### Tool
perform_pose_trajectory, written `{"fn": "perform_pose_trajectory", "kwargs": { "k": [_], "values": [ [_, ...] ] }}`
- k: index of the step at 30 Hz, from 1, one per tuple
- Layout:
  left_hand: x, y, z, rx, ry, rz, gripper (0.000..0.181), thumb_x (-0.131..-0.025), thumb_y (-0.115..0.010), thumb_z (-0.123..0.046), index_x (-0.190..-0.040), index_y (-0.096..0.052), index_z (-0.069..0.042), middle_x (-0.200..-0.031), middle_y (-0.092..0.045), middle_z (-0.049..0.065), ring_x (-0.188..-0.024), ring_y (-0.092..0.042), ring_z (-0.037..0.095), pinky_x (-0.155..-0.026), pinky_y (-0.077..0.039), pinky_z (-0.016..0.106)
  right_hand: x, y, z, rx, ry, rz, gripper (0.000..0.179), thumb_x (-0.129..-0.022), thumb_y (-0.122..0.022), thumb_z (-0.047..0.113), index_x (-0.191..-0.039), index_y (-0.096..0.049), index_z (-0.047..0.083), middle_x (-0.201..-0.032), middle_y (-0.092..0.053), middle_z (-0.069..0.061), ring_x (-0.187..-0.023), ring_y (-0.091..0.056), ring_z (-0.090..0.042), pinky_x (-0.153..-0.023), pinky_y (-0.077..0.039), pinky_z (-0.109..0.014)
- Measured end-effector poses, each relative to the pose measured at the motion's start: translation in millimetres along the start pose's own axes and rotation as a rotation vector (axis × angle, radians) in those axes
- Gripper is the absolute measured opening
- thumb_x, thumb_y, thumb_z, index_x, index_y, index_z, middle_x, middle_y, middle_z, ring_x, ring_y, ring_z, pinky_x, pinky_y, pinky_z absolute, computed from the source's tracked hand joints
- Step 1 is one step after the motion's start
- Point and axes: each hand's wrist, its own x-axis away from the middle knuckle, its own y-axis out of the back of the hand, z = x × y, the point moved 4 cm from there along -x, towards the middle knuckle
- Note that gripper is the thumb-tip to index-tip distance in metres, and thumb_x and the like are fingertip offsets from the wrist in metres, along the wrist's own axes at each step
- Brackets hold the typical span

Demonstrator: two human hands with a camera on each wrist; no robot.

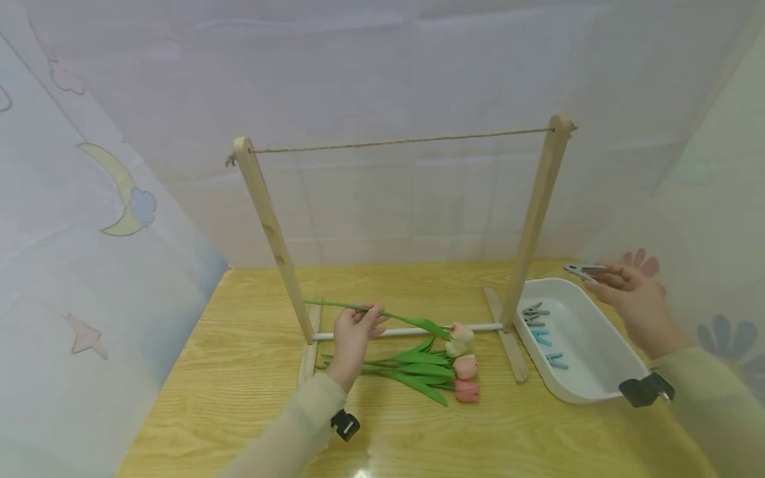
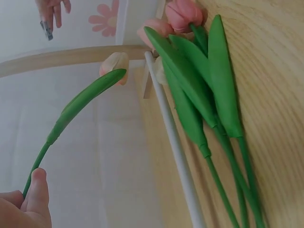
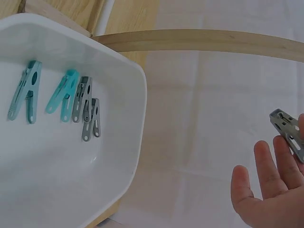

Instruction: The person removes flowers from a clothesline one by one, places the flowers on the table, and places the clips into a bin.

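Note:
My left hand [image 1: 354, 335] pinches the green stem of an artificial tulip [image 2: 83, 104] with a pale peach bloom, raised over the table. Below it, several more tulips [image 1: 421, 372] with pink and cream blooms lie side by side, their blooms to the right. At the right, my right hand [image 1: 642, 305] holds a grey clothespin [image 3: 287, 130] between thumb and fingers, above the far rim of a white basin [image 1: 576, 395]. Inside the basin lie two blue clothespins [image 3: 26, 92] and two grey clothespins [image 3: 85, 102], gathered along its left side.
A wooden frame stands on the table, with a left post [image 1: 271, 232], a right post [image 1: 534, 219] and a white bar [image 1: 412, 331] low between them. Twine [image 1: 406, 141] is strung across its top. Printed cloth [image 1: 358, 212] hangs behind the wood-grain table [image 1: 197, 398].

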Motion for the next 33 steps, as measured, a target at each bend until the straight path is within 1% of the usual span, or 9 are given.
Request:
{"fn": "perform_pose_trajectory", "kwargs": {
  "k": [6, 9, 11, 15, 17, 25, 29, 31, 33],
  "values": [
    [3.4, 6.8, 11.8, 0.025, 0.026, -0.029, 0.025, -0.100, -0.053, -0.004, -0.116, -0.046, 0.014, -0.114, -0.062, 0.027, -0.095, -0.069, 0.023, -0.079, -0.058, 0.031, -3.4, 1, -12, 0.069, -0.038, 0.038, 0.024, -0.095, -0.061, 0.000, -0.109, -0.054, 0.018, -0.099, -0.067, 0.023, -0.088, -0.062, 0.008, -0.069, -0.048, -0.010],
    [5.6, 9.2, 17.4, 0.032, 0.048, -0.038, 0.026, -0.100, -0.055, -0.007, -0.117, -0.047, 0.012, -0.114, -0.063, 0.024, -0.097, -0.068, 0.023, -0.082, -0.057, 0.032, -6.2, 2, -18, 0.152, -0.069, 0.035, 0.021, -0.095, -0.062, 0.003, -0.109, -0.054, 0.016, -0.098, -0.064, 0.026, -0.086, -0.061, 0.009, -0.068, -0.048, -0.011],
    [7.7, 10.4, 20.0, 0.039, 0.059, -0.042, 0.027, -0.100, -0.054, -0.007, -0.118, -0.046, 0.012, -0.115, -0.062, 0.023, -0.099, -0.068, 0.025, -0.083, -0.057, 0.033, -8.2, 2, -22, 0.230, -0.099, 0.040, 0.021, -0.096, -0.062, 0.007, -0.115, -0.053, 0.007, -0.097, -0.062, 0.029, -0.085, -0.060, 0.011, -0.068, -0.049, -0.011],
    [11.7, 12.4, 23.7, 0.062, 0.073, -0.055, 0.028, -0.101, -0.051, -0.007, -0.119, -0.043, 0.013, -0.116, -0.061, 0.024, -0.103, -0.066, 0.029, -0.087, -0.055, 0.035, -11.9, 2, -31, 0.362, -0.181, 0.065, 0.051, -0.098, -0.060, 0.017, -0.132, -0.037, -0.014, -0.095, -0.055, 0.032, -0.083, -0.055, 0.014, -0.070, -0.051, -0.013],
    [13.2, 13.6, 26.1, 0.078, 0.082, -0.065, 0.029, -0.102, -0.050, -0.007, -0.120, -0.042, 0.014, -0.116, -0.061, 0.024, -0.103, -0.066, 0.029, -0.087, -0.055, 0.035, -13.3, 1, -35, 0.394, -0.212, 0.076, 0.062, -0.098, -0.060, 0.020, -0.136, -0.029, -0.019, -0.094, -0.053, 0.032, -0.083, -0.053, 0.014, -0.071, -0.051, -0.015],
    [16.9, 20.4, 37.8, 0.127, 0.122, -0.097, 0.031, -0.102, -0.049, -0.005, -0.123, -0.040, 0.015, -0.117, -0.060, 0.024, -0.099, -0.068, 0.022, -0.088, -0.054, 0.034, -18.2, 2, -47, 0.415, -0.237, 0.065, 0.055, -0.097, -0.062, 0.019, -0.132, -0.036, -0.014, -0.092, -0.055, 0.032, -0.081, -0.055, 0.014, -0.070, -0.053, -0.017],
    [18.4, 23.9, 41.6, 0.158, 0.127, -0.102, 0.027, -0.103, -0.047, -0.006, -0.121, -0.039, 0.013, -0.117, -0.059, 0.022, -0.100, -0.067, 0.020, -0.087, -0.055, 0.031, -22.2, 3, -57, 0.456, -0.275, 0.070, 0.049, -0.099, -0.059, 0.020, -0.129, -0.038, -0.011, -0.101, -0.060, 0.017, -0.081, -0.053, 0.014, -0.072, -0.053, -0.019],
    [18.8, 25.4, 43.4, 0.179, 0.132, -0.109, 0.027, -0.103, -0.047, -0.006, -0.121, -0.039, 0.012, -0.117, -0.059, 0.020, -0.099, -0.067, 0.018, -0.087, -0.055, 0.029, -23.8, 5, -62, 0.488, -0.307, 0.061, 0.052, -0.099, -0.058, 0.021, -0.132, -0.034, -0.012, -0.113, -0.061, -0.004, -0.081, -0.052, 0.012, -0.073, -0.053, -0.021],
    [18.8, 26.9, 45.8, 0.207, 0.141, -0.123, 0.025, -0.103, -0.048, -0.006, -0.120, -0.040, 0.011, -0.115, -0.060, 0.019, -0.097, -0.067, 0.016, -0.086, -0.055, 0.028, -24.9, 6, -67, 0.513, -0.331, 0.062, 0.057, -0.100, -0.056, 0.020, -0.136, -0.029, -0.016, -0.127, -0.052, -0.026, -0.086, -0.052, 0.007, -0.076, -0.054, -0.025]
  ]
}}
